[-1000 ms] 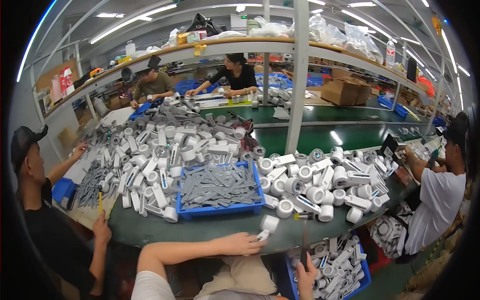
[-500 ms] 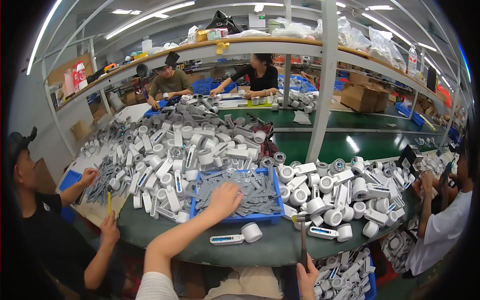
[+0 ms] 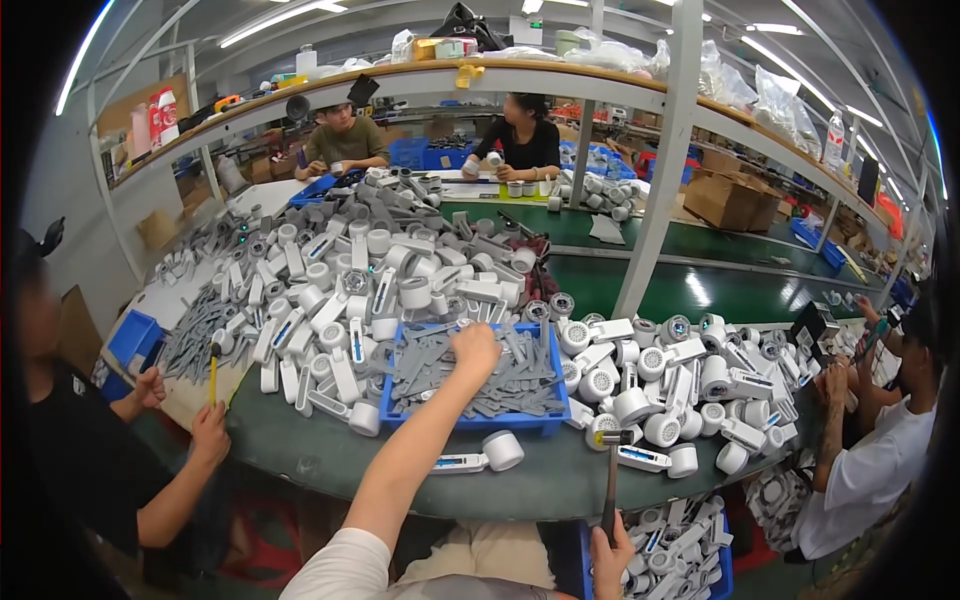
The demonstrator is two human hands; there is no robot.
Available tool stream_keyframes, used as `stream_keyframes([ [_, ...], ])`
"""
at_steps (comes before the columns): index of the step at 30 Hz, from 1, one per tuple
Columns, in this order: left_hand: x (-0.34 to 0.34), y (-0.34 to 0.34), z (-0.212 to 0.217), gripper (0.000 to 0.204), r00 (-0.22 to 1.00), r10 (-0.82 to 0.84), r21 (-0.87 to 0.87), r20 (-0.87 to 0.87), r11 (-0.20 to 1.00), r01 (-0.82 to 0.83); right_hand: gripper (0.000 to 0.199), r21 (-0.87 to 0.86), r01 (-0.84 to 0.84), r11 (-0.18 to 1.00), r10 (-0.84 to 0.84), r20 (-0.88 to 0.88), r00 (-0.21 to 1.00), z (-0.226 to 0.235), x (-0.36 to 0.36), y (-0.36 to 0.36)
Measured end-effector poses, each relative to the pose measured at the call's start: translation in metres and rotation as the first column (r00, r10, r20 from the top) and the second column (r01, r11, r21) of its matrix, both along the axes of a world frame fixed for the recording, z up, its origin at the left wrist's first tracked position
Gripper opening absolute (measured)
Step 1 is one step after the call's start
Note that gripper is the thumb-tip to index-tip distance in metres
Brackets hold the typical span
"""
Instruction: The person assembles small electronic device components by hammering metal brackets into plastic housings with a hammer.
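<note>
My left hand reaches over the blue tray of flat grey plastic pieces, its fingers curled down among them; whether it grips one I cannot tell. My right hand is low at the table's front edge, shut on the handle of a small hammer whose head points up. A white handheld device with a round head lies on the green table just in front of the tray.
A large heap of white devices covers the table's left and middle, with more at right. A blue bin of them sits below. A person at left holds a yellow-handled hammer. Another person sits right, two across.
My left hand set the white device down on the table and moved forward into the blue tray. The hammer in my right hand stays upright.
</note>
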State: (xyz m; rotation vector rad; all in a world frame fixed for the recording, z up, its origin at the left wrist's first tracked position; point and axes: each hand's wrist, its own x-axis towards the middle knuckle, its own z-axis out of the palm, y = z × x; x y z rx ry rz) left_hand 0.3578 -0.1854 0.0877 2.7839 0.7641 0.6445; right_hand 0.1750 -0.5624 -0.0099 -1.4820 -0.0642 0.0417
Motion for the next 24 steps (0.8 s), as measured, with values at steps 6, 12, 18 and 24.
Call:
stream_keyframes([
  [6, -0.006, -0.005, -0.002, 0.027, 0.997, -0.071, -0.327, 0.013, 0.942, 0.071, 0.044, -0.004, -0.020, 1.000, 0.020, 0.009, 1.000, 0.005, -0.007, 0.005],
  [12, -0.046, -0.011, 0.018, 0.021, 0.725, -0.131, -0.552, 0.676, 0.562, 0.616, 0.044, -0.021, -0.028, 0.999, 0.027, -0.015, 1.000, 0.019, -0.018, 0.007],
  [18, -0.165, -0.048, -0.008, 0.012, 0.775, -0.265, -0.391, 0.573, 0.743, 0.543, 0.044, 0.014, -0.033, 0.999, 0.034, -0.057, 0.998, 0.006, -0.018, -0.001],
  [24, -0.225, -0.052, -0.035, 0.013, 0.875, -0.357, -0.119, 0.328, 0.903, 0.413, 0.045, -0.038, -0.074, 0.997, 0.072, -0.045, 0.996, 0.013, -0.018, 0.001],
])
